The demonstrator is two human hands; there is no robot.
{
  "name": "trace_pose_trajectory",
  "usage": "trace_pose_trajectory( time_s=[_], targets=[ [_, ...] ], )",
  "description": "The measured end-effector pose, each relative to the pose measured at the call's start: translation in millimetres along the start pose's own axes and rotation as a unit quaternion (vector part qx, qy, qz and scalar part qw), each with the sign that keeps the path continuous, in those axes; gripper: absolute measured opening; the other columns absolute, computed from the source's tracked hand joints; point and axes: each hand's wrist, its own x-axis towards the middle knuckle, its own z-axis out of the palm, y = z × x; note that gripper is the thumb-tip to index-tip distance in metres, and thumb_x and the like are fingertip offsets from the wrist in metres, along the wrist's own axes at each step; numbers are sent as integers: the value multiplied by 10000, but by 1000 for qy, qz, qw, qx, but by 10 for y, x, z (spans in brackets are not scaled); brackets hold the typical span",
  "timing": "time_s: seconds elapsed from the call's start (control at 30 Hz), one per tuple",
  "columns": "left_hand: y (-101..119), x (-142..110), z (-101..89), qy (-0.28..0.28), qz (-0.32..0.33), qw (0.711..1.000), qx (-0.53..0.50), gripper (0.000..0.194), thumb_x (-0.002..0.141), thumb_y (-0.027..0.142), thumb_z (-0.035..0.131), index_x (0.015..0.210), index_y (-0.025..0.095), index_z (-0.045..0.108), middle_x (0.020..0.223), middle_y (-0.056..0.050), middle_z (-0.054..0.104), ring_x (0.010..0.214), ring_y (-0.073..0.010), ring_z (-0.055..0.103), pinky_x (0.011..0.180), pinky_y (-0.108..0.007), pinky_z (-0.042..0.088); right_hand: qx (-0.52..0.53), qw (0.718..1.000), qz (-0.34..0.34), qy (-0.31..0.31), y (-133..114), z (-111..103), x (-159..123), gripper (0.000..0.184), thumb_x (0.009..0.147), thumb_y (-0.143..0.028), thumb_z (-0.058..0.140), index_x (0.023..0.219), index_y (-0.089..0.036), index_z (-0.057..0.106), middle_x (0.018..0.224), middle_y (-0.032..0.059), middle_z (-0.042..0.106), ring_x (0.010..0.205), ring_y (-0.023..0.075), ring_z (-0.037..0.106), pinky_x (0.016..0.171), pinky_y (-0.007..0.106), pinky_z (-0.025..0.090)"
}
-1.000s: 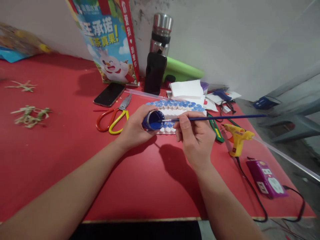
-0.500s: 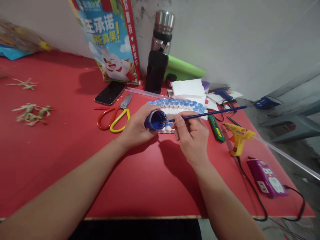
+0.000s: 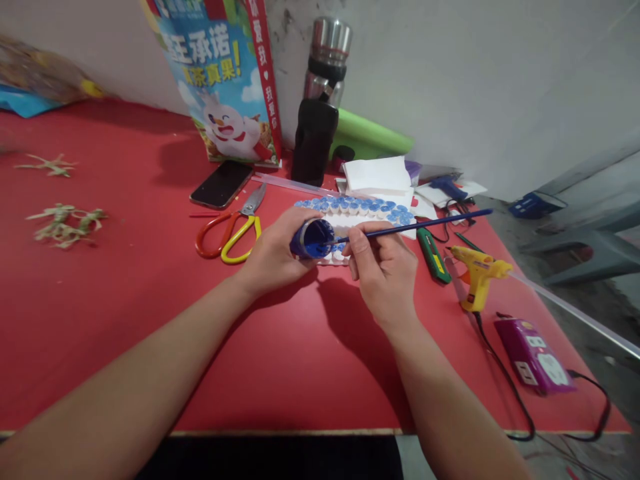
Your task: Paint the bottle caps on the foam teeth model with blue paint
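Observation:
My left hand (image 3: 275, 257) is wrapped round a small jar of blue paint (image 3: 313, 239), its mouth tilted toward me and to the right. In my right hand (image 3: 383, 273) a long dark blue paintbrush (image 3: 425, 227) is pinched near its lower end, and the tip reaches into the jar's mouth. Behind both hands lies a white piece (image 3: 345, 221) edged with rows of small white rounds, many with blue-painted tops (image 3: 370, 205). My hands and the jar hide part of it.
Scissors (image 3: 227, 237) and a phone (image 3: 221, 185) lie left of my hands. To the right are a green utility knife (image 3: 433, 255), a yellow glue gun (image 3: 479, 273) and a purple power box (image 3: 535, 353) with cords. A black bottle (image 3: 314, 143) and steel flask (image 3: 327, 60) stand behind.
Hardly anything differs. The camera view has shifted very slightly; the jar and the brush keep their places in my hands, with the brush tip still at the jar's mouth.

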Motion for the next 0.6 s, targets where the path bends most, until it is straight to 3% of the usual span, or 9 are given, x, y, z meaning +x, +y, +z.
trace_pose_trajectory(
  time_s=[0.33, 0.47, 0.6],
  targets=[
    [-18, -4, -3, -1, 0, 1000, 3, 541, 812, 243, 788, 1328, 231, 628, 1358, -134, 716, 1283, -320, 698, 1122, -484, 563, 8, 1000, 6, 10, 1, 2, -5, 242, 1076, -452, 644, 959, -241, 667, 784, -7, 712, 601, 125, 640, 572, 274, 511],
    [-49, -4, -2, 15, -7, 1000, 6, 530, 811, 242, 801, 1313, 217, 633, 1322, -132, 728, 1247, -316, 708, 1102, -473, 571, 87, 994, 42, 53, -36, -1, 38, 260, 1038, -440, 707, 902, -225, 655, 711, -33, 677, 463, 84, 539, 447, 244, 424],
    [-69, 11, -20, 42, -58, 997, 22, 536, 774, 264, 834, 1271, 211, 640, 1282, -105, 744, 1176, -306, 722, 1075, -463, 580, 145, 982, 79, 90, -30, -8, 97, 286, 995, -451, 759, 877, -215, 648, 658, -41, 690, 384, 76, 510, 361, 227, 342]
  ],
)
